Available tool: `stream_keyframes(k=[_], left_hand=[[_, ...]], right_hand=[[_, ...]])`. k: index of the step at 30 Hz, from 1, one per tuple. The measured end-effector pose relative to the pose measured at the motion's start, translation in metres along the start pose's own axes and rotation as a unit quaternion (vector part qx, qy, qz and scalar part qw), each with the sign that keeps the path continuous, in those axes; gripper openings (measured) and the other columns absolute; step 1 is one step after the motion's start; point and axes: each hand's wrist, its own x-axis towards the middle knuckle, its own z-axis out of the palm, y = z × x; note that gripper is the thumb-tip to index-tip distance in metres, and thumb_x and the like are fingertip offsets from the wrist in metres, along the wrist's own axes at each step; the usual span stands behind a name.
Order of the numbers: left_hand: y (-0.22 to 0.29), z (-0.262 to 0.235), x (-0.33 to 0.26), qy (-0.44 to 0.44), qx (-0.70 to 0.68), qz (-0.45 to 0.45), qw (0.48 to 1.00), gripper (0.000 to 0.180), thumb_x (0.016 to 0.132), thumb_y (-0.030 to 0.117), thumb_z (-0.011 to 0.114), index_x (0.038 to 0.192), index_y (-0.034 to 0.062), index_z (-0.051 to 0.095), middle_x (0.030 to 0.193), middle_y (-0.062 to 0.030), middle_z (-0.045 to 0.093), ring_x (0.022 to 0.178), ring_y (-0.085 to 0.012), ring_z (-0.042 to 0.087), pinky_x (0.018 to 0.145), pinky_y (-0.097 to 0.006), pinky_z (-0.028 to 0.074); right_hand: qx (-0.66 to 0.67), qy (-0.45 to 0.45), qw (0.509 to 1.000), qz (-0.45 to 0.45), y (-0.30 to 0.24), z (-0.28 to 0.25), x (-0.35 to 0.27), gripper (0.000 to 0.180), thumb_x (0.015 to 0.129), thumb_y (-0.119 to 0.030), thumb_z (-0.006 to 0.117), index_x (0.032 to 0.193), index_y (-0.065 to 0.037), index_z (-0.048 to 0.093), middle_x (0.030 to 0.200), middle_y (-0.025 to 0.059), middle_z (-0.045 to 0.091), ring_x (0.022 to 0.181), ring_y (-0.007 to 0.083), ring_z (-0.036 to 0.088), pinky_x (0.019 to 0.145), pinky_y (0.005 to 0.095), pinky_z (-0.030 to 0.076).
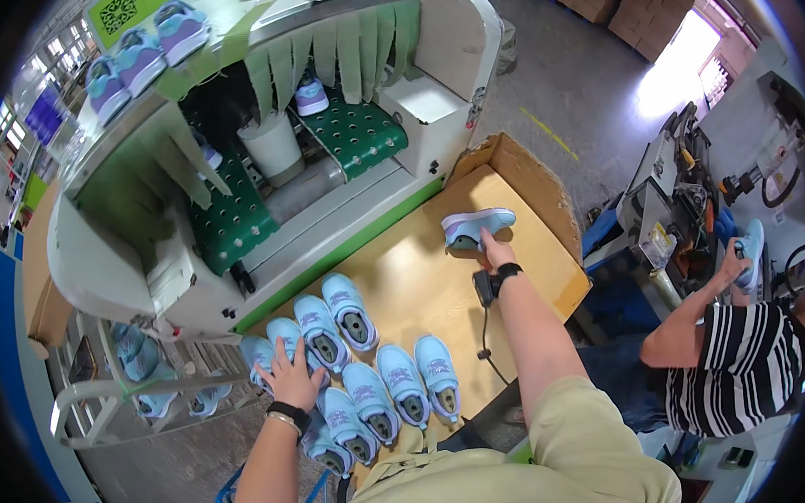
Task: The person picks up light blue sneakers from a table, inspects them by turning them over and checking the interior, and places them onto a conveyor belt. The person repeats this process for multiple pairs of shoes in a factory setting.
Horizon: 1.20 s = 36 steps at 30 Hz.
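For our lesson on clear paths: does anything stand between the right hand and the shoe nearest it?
Nothing visible does: the right hand touches the light-blue shoe directly; the cardboard wall stands beyond.

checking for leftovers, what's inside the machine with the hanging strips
Green perforated belts, a white cylinder between them, a purple-blue shoe on the right belt, and part of another shoe at the left strips. Strips and shadow hide anything deeper.
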Motion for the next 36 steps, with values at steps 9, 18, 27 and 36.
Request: stream_keyframes(k=[9,18,27,36], left_hand=[[0.000,-0.002,0.004,-0.015,-0.024,0.007,1.000,0.080,0.083,0.041,0.074,0.151,0.0160,0.041,0.162,-0.0219,0.019,0.143,-0.0417,0.032,0.114,-0.074,0.004],[0.000,0.002,0.007,-0.006,0.004,0.014,1.000,0.078,0.086,0.047,0.070,0.152,0.0193,0.041,0.162,-0.0208,0.021,0.138,-0.0428,0.039,0.113,-0.075,0.006],[-0.005,0.008,0.016,-0.035,0.041,0.010,0.999,0.078,0.091,0.051,0.064,0.156,0.0251,0.032,0.165,-0.0208,0.016,0.141,-0.0461,0.039,0.114,-0.074,0.005],[-0.008,0.009,0.017,-0.037,0.074,-0.009,0.997,0.078,0.091,0.056,0.062,0.156,0.0266,0.031,0.165,-0.0196,0.014,0.140,-0.0443,0.042,0.116,-0.071,0.007]], right_hand=[[-0.026,0.176,0.978,-0.106,-0.008,0.027,0.000,0.078,0.071,-0.032,0.089,0.124,0.004,0.044,0.117,0.0222,0.061,0.100,0.0327,0.066,0.082,0.0442,0.055],[-0.464,-0.072,0.822,-0.322,0.079,-0.060,-0.239,0.071,0.072,-0.038,0.085,0.123,0.001,0.055,0.119,0.0260,0.058,0.105,0.0438,0.060,0.093,0.0477,0.050],[-0.365,-0.140,0.899,-0.198,0.147,-0.128,-0.310,0.082,0.085,-0.032,0.077,0.149,0.003,0.039,0.148,0.0288,0.044,0.132,0.0440,0.049,0.112,0.0458,0.041],[-0.530,-0.116,0.826,-0.152,0.184,-0.133,-0.356,0.067,0.087,-0.017,0.063,0.151,-0.015,0.043,0.165,0.0142,0.024,0.128,0.0398,0.055,0.105,0.0443,0.049]])
